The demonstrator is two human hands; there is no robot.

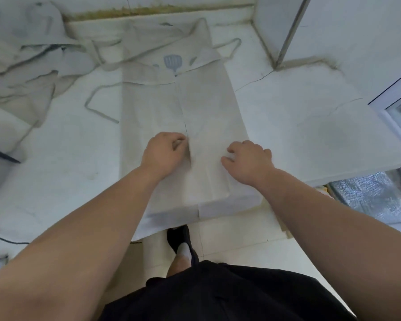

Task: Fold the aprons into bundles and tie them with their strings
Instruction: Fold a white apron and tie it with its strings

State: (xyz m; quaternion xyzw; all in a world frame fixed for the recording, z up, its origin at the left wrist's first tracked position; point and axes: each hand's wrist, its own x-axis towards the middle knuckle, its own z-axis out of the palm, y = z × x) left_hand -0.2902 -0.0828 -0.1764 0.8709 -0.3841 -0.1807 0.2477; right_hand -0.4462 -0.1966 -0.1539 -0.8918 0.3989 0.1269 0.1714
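1. Apron (195, 107) lies flat and lengthwise on the white worktop (310, 126), its sides folded in to meet along a centre seam, its near end draping over the worktop edge.
2. At far left a heap of other aprons (26, 66) waits, unfolded and crumpled.
3. A loose string (97, 107) loops out on the apron's left side; I judge it could get trapped under the next fold, leaving nothing to tie with.
4. The left hand (164, 154) rests on the centre seam, its fingers curled together and pinching or pressing the folded edge; which of the two I cannot tell.
5. The right hand (248, 161) sits just right of it on the right flap, fingers bent and pressed onto the cloth, holding nothing visibly lifted.
6. If either hand lets go too early, the flaps may spring open and the bundle come out lopsided; the overhanging end could also drag the cloth off.
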